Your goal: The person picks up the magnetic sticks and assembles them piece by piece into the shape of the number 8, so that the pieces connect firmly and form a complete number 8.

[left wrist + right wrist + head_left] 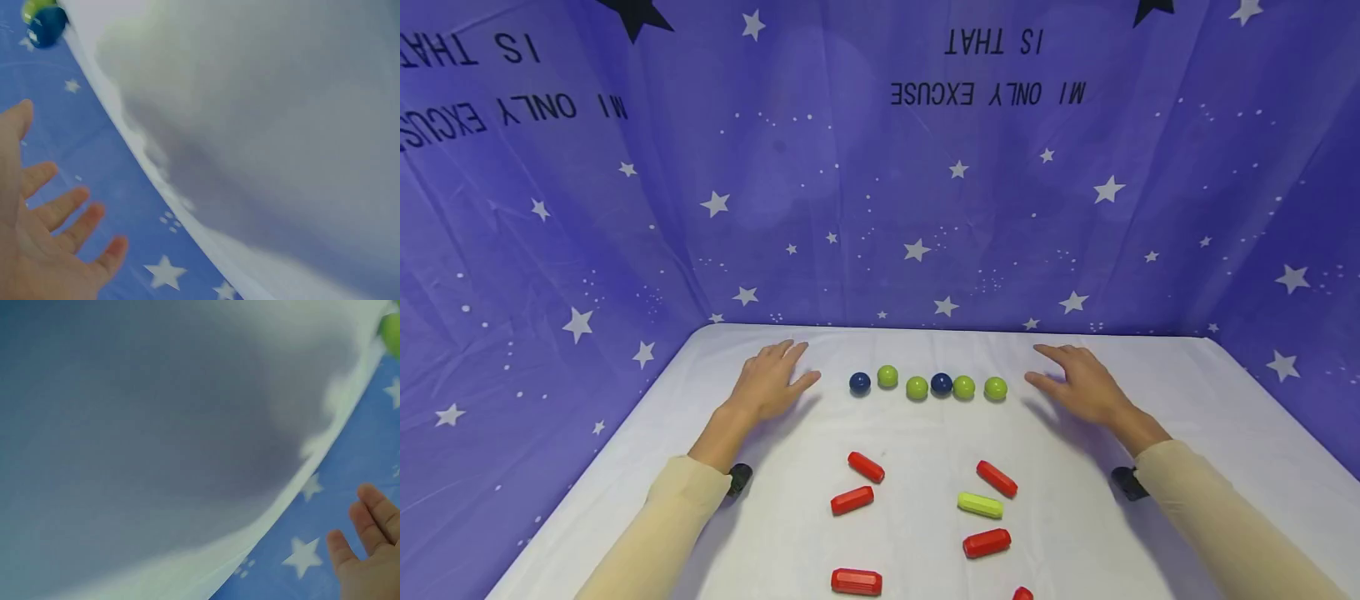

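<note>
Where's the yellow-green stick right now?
In the head view, the yellow-green stick lies right of centre on the white table, between two red sticks.

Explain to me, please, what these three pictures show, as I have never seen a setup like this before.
There is no robot here, only a person's two bare hands. The large picture comes from a camera worn on the head, looking forward and down. It shows the left hand and right hand over a white table, with star-printed cloth behind. The two smaller pictures come from cameras on the wrists, each showing that side's hand.

Between the hands runs an uneven row of four green balls and two dark blue balls. Nearer the person lie red pieces, one cut off by the lower edge, and one yellow-green piece. Both hands are open and hold nothing.
</note>
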`<state>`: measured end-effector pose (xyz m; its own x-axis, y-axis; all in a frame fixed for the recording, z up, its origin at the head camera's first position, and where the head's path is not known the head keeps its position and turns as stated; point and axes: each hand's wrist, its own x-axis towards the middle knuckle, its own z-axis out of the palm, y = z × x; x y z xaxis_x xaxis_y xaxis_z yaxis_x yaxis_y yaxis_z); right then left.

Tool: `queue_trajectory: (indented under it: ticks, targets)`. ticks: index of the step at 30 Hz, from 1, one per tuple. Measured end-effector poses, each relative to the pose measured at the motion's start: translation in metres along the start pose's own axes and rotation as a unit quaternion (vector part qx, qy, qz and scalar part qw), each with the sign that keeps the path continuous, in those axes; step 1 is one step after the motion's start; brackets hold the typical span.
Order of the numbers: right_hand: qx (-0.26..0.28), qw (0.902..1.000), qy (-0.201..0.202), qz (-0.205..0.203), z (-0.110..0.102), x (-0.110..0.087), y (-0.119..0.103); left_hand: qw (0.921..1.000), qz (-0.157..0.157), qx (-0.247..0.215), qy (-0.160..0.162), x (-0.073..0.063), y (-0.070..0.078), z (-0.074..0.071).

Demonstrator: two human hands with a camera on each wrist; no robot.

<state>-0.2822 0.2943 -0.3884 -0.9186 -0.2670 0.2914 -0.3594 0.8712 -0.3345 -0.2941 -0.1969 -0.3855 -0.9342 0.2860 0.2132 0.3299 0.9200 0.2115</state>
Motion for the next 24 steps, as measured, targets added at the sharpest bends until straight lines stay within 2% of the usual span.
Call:
queue_trajectory:
  ticks: [3,6,8,10,14,16,18,20,24]
  targets:
    - [0.047,0.9989,-0.007,0.002,-0.001,0.003,-0.012,0.9987,0.026,-0.041,0.014,-0.002,0.012,-0.005]
    - [0.093,0.9953,-0.027,0.001,-0.001,0.006,-0.025,0.9958,0.04,-0.082,0.003,-0.006,0.025,-0.01]
    - [0.115,0.9926,-0.04,-0.001,0.001,0.007,-0.033,0.9919,0.052,-0.114,-0.019,-0.011,0.033,-0.012]
    - [0.132,0.99,-0.051,-0.001,0.002,0.007,-0.039,0.9854,0.069,-0.146,-0.054,-0.015,0.041,-0.014]
    - [0.148,0.9873,-0.059,0.001,0.005,0.008,-0.045,0.9623,0.102,-0.206,-0.145,-0.025,0.054,-0.013]
    - [0.148,0.9874,-0.057,0.004,0.007,0.009,-0.045,0.9511,0.112,-0.224,-0.18,-0.028,0.059,-0.01]
    - [0.148,0.9874,-0.057,0.007,0.009,0.01,-0.044,0.9432,0.115,-0.238,-0.201,-0.031,0.062,-0.007]
    - [0.152,0.9866,-0.06,0.013,0.012,0.01,-0.042,0.9386,0.115,-0.247,-0.211,-0.033,0.064,-0.004]
    - [0.167,0.983,-0.071,0.026,0.017,0.012,-0.04,0.9373,0.118,-0.247,-0.216,-0.036,0.067,0.001]
